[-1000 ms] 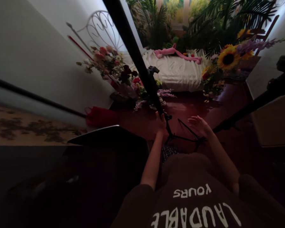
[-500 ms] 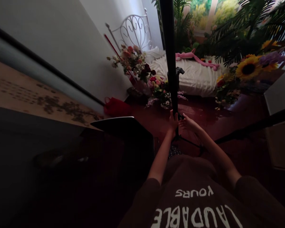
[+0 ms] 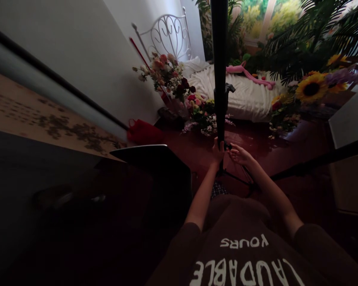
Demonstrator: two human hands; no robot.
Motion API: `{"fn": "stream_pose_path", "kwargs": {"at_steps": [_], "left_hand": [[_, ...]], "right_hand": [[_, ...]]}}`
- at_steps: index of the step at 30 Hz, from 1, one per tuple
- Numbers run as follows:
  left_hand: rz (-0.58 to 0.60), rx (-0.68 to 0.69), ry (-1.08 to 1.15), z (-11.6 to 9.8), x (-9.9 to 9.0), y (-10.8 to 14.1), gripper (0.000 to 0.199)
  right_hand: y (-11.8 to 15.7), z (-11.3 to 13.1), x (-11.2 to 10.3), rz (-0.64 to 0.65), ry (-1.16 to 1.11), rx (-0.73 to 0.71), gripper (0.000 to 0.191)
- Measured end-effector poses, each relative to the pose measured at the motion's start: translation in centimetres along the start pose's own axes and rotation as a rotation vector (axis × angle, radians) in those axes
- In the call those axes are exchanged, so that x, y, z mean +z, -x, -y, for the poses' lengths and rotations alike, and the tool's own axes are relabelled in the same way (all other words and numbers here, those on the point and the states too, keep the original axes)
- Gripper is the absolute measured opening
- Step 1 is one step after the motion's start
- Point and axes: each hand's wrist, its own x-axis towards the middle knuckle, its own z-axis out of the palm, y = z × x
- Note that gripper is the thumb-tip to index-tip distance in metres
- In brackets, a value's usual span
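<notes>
Pole (image 3: 220, 59) in front of the bed (image 3: 247, 99) is gripped by the closed fingers of the left hand (image 3: 217, 154), presumably for steadiness, while its knob (image 3: 228, 147) is apparently pinched by the right hand (image 3: 241, 155).

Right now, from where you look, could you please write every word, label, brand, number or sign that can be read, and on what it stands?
"LAUDABLE": white letters, upside down here, on the brown short-sleeved T-shirt.
"YOURS": the same T-shirt, smaller white letters.
Rows of small marks on the beige panel with dark floral print: too blurred to read.
</notes>
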Motion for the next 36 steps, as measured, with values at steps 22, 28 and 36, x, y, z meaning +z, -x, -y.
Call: {"fn": "stream_pose_path", "kwargs": {"at_steps": [22,28,36], "left_hand": [[0.040,0.042,-0.016,1.8,-0.1,0.2,0.057],[0.028,0.053,-0.036,1.3,-0.2,0.2,0.063],[0.037,-0.009,-0.135,-0.5,-0.6,0.6,0.068]], "right_hand": [[3.1,3.5,6.2,-0.132,0.782,-1.332,0.061],[4.7,6.4,13.8,-0.019,1.093,-1.644,0.094],[1.7,6.8,15.0,-0.161,1.214,-1.679,0.070]]}}
